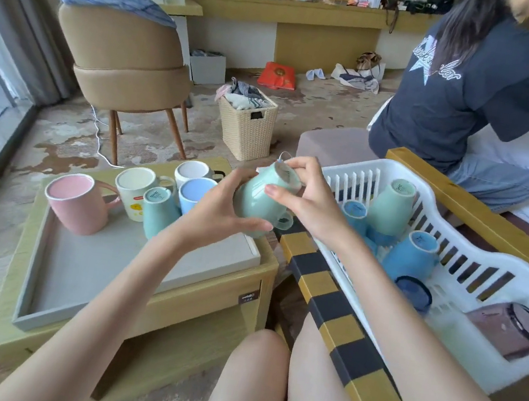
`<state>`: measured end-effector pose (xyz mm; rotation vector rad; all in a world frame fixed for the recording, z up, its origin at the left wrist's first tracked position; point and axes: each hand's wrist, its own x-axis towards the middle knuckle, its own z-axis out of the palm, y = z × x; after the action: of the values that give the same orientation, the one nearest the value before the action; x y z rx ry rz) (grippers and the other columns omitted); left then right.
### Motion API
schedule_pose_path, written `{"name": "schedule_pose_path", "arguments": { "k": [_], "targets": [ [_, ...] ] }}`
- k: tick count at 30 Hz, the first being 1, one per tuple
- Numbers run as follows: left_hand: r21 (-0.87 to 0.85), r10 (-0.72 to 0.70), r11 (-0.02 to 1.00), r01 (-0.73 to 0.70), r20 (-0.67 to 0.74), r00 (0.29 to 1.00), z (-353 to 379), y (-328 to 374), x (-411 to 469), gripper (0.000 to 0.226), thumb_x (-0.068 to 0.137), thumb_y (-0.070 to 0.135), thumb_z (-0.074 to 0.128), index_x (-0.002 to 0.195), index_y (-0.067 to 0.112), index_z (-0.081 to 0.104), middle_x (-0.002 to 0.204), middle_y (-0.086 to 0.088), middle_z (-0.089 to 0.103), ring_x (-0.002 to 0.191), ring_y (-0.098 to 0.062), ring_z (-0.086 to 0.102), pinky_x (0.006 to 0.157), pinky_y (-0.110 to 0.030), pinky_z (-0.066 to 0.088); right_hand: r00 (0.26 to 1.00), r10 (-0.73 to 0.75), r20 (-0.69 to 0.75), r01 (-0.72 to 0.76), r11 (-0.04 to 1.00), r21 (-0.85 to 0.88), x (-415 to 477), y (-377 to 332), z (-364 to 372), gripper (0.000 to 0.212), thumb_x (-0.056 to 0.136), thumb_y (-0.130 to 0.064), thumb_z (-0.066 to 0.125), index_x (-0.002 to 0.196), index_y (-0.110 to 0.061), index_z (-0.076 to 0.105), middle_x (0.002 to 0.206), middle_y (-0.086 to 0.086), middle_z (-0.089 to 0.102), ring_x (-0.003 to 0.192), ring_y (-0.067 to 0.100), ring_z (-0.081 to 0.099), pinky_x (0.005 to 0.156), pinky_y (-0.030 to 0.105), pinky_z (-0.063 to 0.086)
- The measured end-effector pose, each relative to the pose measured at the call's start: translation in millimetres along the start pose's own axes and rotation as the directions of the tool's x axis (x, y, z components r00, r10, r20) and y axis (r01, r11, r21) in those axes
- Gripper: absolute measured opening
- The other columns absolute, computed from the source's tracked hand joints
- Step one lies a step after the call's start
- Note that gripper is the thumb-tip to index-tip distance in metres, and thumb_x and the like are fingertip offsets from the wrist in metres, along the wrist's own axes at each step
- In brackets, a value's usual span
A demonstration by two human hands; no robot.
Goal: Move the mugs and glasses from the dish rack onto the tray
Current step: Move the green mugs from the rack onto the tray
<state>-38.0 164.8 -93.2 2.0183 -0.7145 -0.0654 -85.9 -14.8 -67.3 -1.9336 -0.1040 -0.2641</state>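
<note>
Both my hands hold a pale green mug (261, 201) tilted bottom-up in the air, between the grey tray (99, 274) and the white dish rack (474, 265). My left hand (220, 209) grips its side from below. My right hand (307, 195) pinches it near the base. On the tray stand a pink mug (77, 205), a cream mug (134, 190), an upturned green cup (159, 211), a blue mug (194, 194) and a white mug (193, 171). The rack holds a green mug (393, 207), blue mugs (412, 255), a dark blue glass (413, 291) and a purple glass (509, 329).
The tray lies on a low wooden table (201, 308). The rack sits on a yellow-and-black checked bench (335, 310). A person in a dark shirt (460, 92) sits behind the rack. A wicker basket (245, 124) and a tan chair (127, 71) stand beyond the table.
</note>
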Motion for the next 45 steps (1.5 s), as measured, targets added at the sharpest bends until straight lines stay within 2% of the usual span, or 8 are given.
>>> {"name": "schedule_pose_path", "arguments": {
  "k": [4,6,9,13,20,24,31,45],
  "targets": [
    [0.075,-0.110,0.990,0.116,-0.086,0.990,-26.3,-31.6,-28.0,0.080,0.065,0.028,0.090,0.130,0.021,0.045,0.113,0.009,0.060,0.102,-0.002,0.060,0.085,-0.015,0.049,0.995,-0.002,0.099,0.004,1.000,-0.012,6.3,0.3,52.1,0.052,0.081,-0.024,0.077,0.120,-0.013,0.045,0.119,0.005,0.061,0.111,0.019,0.059,0.099,0.045,0.046],
    [0.088,-0.156,0.982,0.166,-0.111,0.981,-39.5,-47.4,-41.3,0.079,0.064,0.025,0.090,0.130,0.019,0.046,0.116,0.001,0.061,0.105,-0.017,0.061,0.087,-0.029,0.052,0.991,0.009,0.130,-0.008,1.000,-0.004,9.0,0.6,78.2,0.054,0.079,-0.026,0.079,0.119,-0.015,0.046,0.119,0.003,0.062,0.108,0.017,0.060,0.097,0.041,0.047],
    [0.129,-0.207,0.964,0.232,-0.186,0.961,-58.0,-69.0,-61.4,0.080,0.060,0.028,0.091,0.128,0.020,0.049,0.111,0.004,0.062,0.097,-0.012,0.062,0.074,-0.017,0.049,0.986,0.021,0.166,-0.022,1.000,0.004,13.9,0.2,114.3,0.060,0.076,-0.026,0.082,0.121,-0.013,0.046,0.122,0.003,0.061,0.104,0.010,0.059,0.091,0.021,0.046],
    [0.060,-0.228,0.963,0.261,-0.332,0.915,-76.5,-93.1,-85.4,0.077,0.057,0.025,0.093,0.124,0.023,0.053,0.104,0.017,0.062,0.093,0.005,0.062,0.071,-0.010,0.050,0.980,0.030,0.199,-0.038,0.999,0.036,24.9,1.6,159.6,0.063,0.073,-0.023,0.084,0.121,-0.009,0.047,0.126,0.005,0.058,0.118,0.018,0.054,0.103,0.042,0.043],
    [0.009,-0.301,0.940,0.342,-0.452,0.840,-95.2,-131.3,-105.7,0.077,0.059,0.028,0.089,0.121,0.023,0.044,0.117,0.005,0.057,0.096,-0.009,0.057,0.066,-0.005,0.044,0.959,0.038,0.280,-0.054,0.997,0.052,47.3,16.8,213.8,0.052,0.082,-0.047,0.072,0.122,-0.020,0.052,0.127,-0.005,0.058,0.119,0.007,0.053,0.104,0.031,0.042],
    [-0.032,-0.398,0.896,0.443,-0.497,0.771,-103.3,-153.2,-113.2,0.075,0.053,0.040,0.082,0.112,0.017,0.040,0.112,-0.003,0.059,0.099,-0.022,0.060,0.070,-0.028,0.050,0.969,0.028,0.245,-0.007,0.996,-0.088,62.5,24.6,226.3,0.044,0.089,-0.056,0.054,0.123,-0.029,0.052,0.134,-0.010,0.052,0.126,0.004,0.045,0.101,0.032,0.037],
    [-0.069,-0.428,0.877,0.475,-0.560,0.709,-101.8,-184.4,-120.0,0.075,0.063,0.027,0.088,0.116,0.022,0.035,0.124,-0.007,0.053,0.111,-0.022,0.055,0.084,-0.038,0.050,0.937,-0.113,0.330,0.260,0.858,-0.444,72.3,46.4,230.8,0.050,0.100,-0.040,0.042,0.144,-0.015,0.042,0.156,-0.003,0.033,0.145,0.011,0.023,0.115,0.028,0.017],
    [-0.117,-0.497,0.842,0.526,-0.547,0.673,-104.0,-196.5,-97.9,0.075,0.054,0.042,0.079,0.112,0.016,0.039,0.119,-0.008,0.055,0.109,-0.025,0.054,0.080,-0.038,0.047,0.923,-0.177,0.341,0.335,0.804,-0.491,67.1,57.6,230.2,0.055,0.098,-0.019,0.049,0.150,-0.019,0.031,0.161,-0.006,0.022,0.149,0.009,0.013,0.114,0.033,0.026]
  ]
}}
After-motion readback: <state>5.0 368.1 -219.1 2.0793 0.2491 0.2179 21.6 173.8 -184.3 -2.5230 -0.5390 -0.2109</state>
